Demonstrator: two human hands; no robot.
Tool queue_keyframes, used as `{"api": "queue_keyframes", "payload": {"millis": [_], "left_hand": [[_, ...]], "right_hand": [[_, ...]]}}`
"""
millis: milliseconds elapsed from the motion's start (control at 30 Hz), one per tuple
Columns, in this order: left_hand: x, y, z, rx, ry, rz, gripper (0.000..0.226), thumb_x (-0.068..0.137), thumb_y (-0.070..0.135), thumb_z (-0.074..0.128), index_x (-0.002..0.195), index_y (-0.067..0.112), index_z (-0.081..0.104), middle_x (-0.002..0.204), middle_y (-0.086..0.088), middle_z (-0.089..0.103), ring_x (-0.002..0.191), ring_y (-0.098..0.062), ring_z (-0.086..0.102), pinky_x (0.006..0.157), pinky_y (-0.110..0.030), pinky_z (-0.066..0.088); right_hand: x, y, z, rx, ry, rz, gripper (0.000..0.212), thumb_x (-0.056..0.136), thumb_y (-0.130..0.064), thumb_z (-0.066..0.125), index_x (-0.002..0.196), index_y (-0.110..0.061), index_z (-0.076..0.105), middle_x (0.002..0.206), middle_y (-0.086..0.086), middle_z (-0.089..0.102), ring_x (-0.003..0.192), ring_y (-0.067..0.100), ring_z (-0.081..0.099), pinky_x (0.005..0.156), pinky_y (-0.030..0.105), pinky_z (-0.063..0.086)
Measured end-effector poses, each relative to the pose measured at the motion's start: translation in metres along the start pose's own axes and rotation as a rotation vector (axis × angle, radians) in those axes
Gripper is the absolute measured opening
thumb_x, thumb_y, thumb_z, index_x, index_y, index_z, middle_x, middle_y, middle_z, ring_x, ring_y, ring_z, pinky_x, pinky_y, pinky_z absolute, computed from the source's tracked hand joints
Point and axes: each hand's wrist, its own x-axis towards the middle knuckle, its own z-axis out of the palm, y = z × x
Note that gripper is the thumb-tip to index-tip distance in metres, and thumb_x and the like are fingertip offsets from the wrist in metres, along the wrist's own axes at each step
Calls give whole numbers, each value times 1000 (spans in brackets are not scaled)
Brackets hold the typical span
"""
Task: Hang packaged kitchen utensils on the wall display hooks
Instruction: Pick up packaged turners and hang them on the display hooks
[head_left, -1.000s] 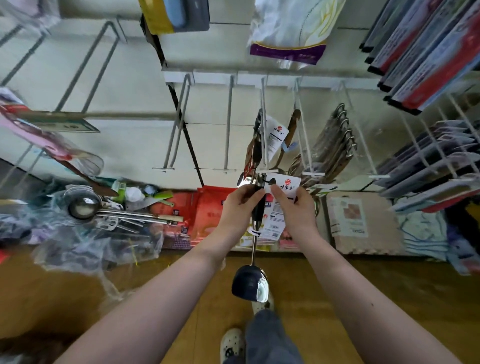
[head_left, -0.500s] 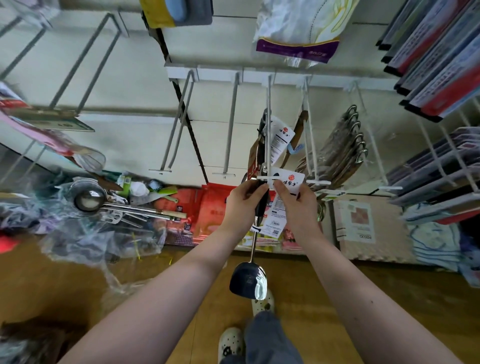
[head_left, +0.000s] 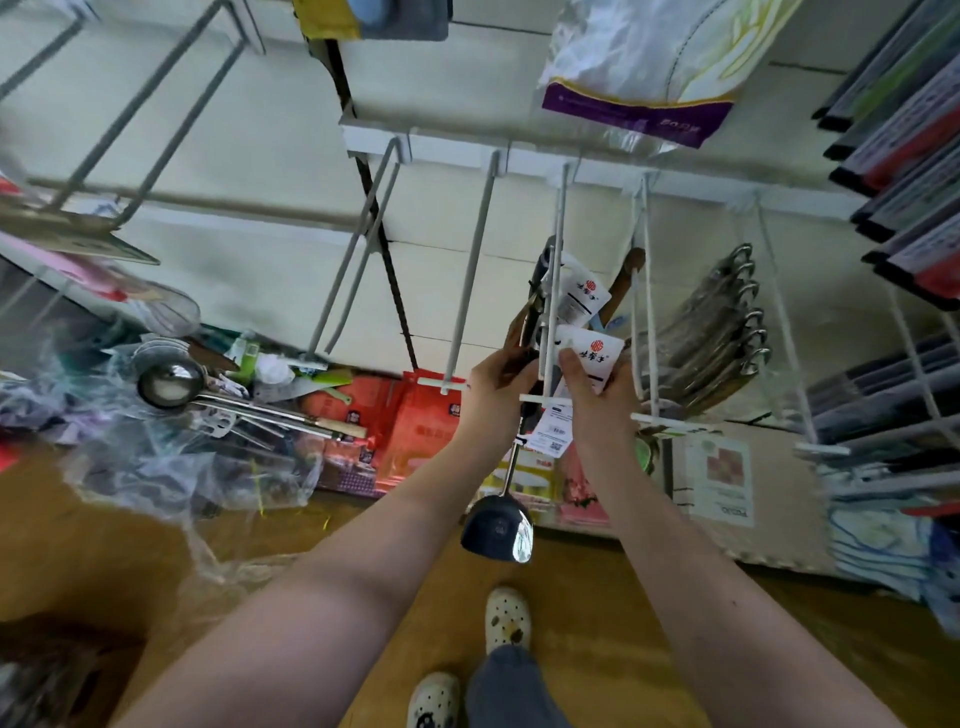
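L hand (head_left: 493, 379) grips spatula (head_left: 497, 527) handle, R hand (head_left: 597, 400) pinches its tag (head_left: 595, 353). Tag's moved since a sec ago from hook (head_left: 553, 291) front end onto the rod. Looks threaded, nearly hung.

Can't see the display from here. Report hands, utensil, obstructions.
Left hand grips spatula handle. Right hand pinches its tag. Spatula at hook, near tip. Another tagged utensil hangs further back.

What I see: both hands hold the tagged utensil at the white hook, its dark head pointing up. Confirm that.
Not quite. In the head view the left hand and right hand do hold the tagged utensil at the white hook, but its dark head hangs down, toward the floor.
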Motion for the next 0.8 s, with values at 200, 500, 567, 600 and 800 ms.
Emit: {"api": "queue_keyframes", "payload": {"millis": [200, 500, 567, 600, 800], "left_hand": [[15, -7, 7, -145, 86, 0, 16, 88, 14, 65, 102, 13, 58, 90, -3, 69, 78, -15, 66, 72, -31, 55], [25, -11, 16, -55, 225, 110, 14, 84, 15, 71, 92, 21, 61, 104, -9, 64, 87, -9, 67, 76, -24, 56], [29, -10, 17, -16, 226, 131, 15, 84, 17, 71, 94, 22, 62, 105, -11, 63, 91, -15, 66, 80, -28, 55], [30, -11, 17, 8, 223, 138, 18, 84, 18, 71, 98, 22, 62, 105, -9, 63, 92, -15, 65, 81, -27, 54], [33, -8, 22, 52, 259, 138, 23, 84, 21, 71, 105, 21, 63, 105, -4, 66, 97, -17, 63, 88, -41, 53]], "right_hand": [[15, 1, 5, -15, 44, -9, 43, 86, -25, 67, 124, -9, 54, 115, 7, 65, 102, 18, 63, 87, 28, 54], [27, 4, 8, -27, 42, -79, 49, 85, -27, 68, 129, -13, 50, 119, 3, 64, 107, 16, 62, 88, 22, 53], [29, 3, 8, -27, 37, -83, 47, 88, -21, 66, 130, -9, 49, 120, 4, 62, 105, 15, 61, 80, 9, 50], [31, 3, 8, -22, 34, -88, 46, 89, -17, 65, 130, -6, 48, 120, 6, 62, 103, 14, 61, 75, 5, 48], [37, 6, 9, -40, 29, -107, 49, 90, -21, 63, 133, -6, 45, 123, 8, 60, 106, 14, 59, 68, -1, 43]]}}
